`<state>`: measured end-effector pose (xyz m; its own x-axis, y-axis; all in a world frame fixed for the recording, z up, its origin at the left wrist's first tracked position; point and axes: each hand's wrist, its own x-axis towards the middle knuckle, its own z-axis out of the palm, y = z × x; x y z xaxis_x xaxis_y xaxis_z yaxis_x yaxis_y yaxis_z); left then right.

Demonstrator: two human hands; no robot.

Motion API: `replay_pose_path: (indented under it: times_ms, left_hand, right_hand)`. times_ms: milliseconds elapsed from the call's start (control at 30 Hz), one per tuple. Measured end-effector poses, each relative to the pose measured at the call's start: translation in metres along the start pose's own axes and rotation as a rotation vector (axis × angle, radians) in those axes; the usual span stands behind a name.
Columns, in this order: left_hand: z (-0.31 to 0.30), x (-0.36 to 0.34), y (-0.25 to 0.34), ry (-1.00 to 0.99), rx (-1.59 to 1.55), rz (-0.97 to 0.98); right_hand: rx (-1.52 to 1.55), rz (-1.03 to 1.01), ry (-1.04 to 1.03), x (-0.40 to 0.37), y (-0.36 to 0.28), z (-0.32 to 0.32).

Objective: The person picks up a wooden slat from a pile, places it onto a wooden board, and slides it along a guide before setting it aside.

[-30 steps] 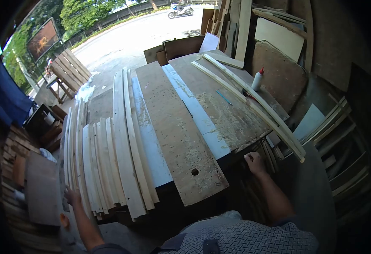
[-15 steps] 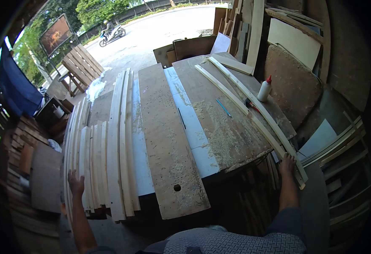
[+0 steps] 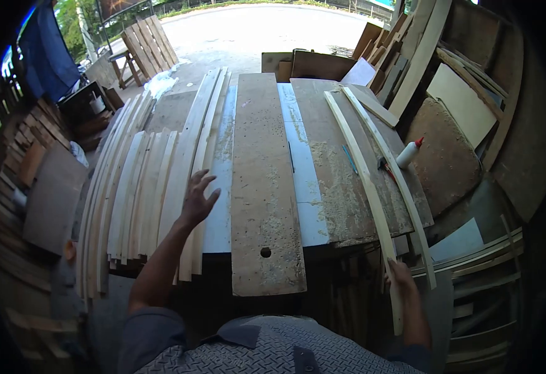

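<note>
My right hand (image 3: 402, 277) is closed around the near part of a long, thin wooden strip (image 3: 370, 187), whose end reaches past the table's edge toward my body. A second long strip (image 3: 390, 167) lies to its right, apart from it. Fingers spread, my left hand (image 3: 198, 198) hovers over the right edge of the long pale wooden boards (image 3: 189, 153) on the left side of the table. Shorter wooden strips (image 3: 139, 199) lie side by side left of that hand. Between my hands lies a wide brown board (image 3: 262, 187) with a round hole near its close end.
A white glue bottle with a red cap (image 3: 408, 154) stands at the right. Near the strips lie a blue pencil (image 3: 350, 159) and a dark-and-red tool (image 3: 385, 166). Sawdust covers the right panel (image 3: 341, 206). Wood offcuts and sheets (image 3: 463, 100) lean along the right wall.
My left hand has moved right, from the far-left strips to the long boards. My right hand has drawn one strip leftward and toward me, away from the other strip. The camera view has shifted.
</note>
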<state>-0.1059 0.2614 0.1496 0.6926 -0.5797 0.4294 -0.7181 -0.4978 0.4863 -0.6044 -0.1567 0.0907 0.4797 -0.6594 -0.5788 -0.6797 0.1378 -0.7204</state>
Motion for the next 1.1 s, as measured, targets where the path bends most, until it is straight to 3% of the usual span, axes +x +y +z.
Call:
replay_pose_path:
  times_ms: [67, 200, 400, 500, 600, 900, 1000, 1100]
  left_hand:
    - [0.034, 0.001, 0.026, -0.076, -0.105, 0.065]
    - [0.105, -0.009, 0.076, -0.220, -0.261, 0.186]
    - [0.167, -0.026, 0.137, -0.471, -0.247, 0.349]
    - [0.194, -0.022, 0.145, -0.491, -0.212, 0.385]
    - [0.198, -0.011, 0.154, -0.572, -0.152, 0.308]
    - [0.215, 0.027, 0.159, -0.583, 0.054, 0.207]
    - [0.222, 0.040, 0.156, -0.577, 0.113, 0.172]
    - [0.233, 0.049, 0.150, -0.572, 0.147, 0.114]
  right_hand:
    - [0.225, -0.018, -0.129, -0.025, 0.013, 0.032]
    - [0.264, -0.001, -0.158, -0.075, 0.012, 0.093]
    - [0.219, -0.008, -0.196, -0.108, 0.013, 0.146]
    - [0.123, -0.013, -0.148, -0.122, 0.002, 0.162]
    - [-0.002, -0.055, -0.131, -0.121, 0.008, 0.172]
    - [0.076, -0.167, -0.260, -0.127, 0.025, 0.191]
    - [0.117, -0.181, -0.249, -0.130, 0.029, 0.199]
    - [-0.060, -0.216, -0.146, -0.142, 0.019, 0.210]
